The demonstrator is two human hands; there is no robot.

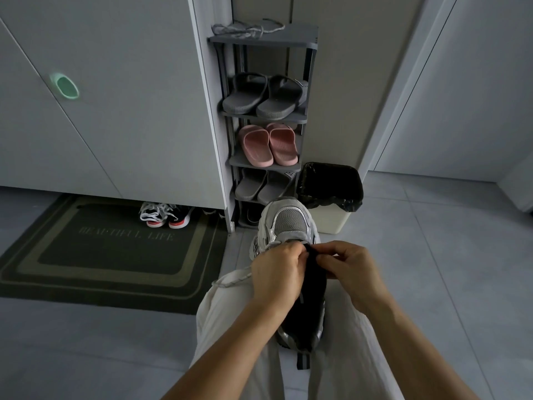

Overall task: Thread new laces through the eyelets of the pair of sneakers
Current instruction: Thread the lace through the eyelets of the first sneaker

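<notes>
A grey and white sneaker (288, 220) rests on my lap, toe pointing away, its black tongue (313, 287) and lining facing me. My left hand (277, 269) pinches a pale lace (230, 281) at the lowest eyelets; the lace trails left over my knee. My right hand (350, 264) pinches at the top of the tongue beside the eyelets; my fingers hide what is between them. A second loose lace (248, 30) lies on top of the shoe rack.
A narrow grey shoe rack (310, 41) with slippers stands straight ahead. A bin with a black liner (331, 189) stands right of it. A dark doormat (115, 249) lies to the left, with black and red sneakers (164, 216) under the cabinet.
</notes>
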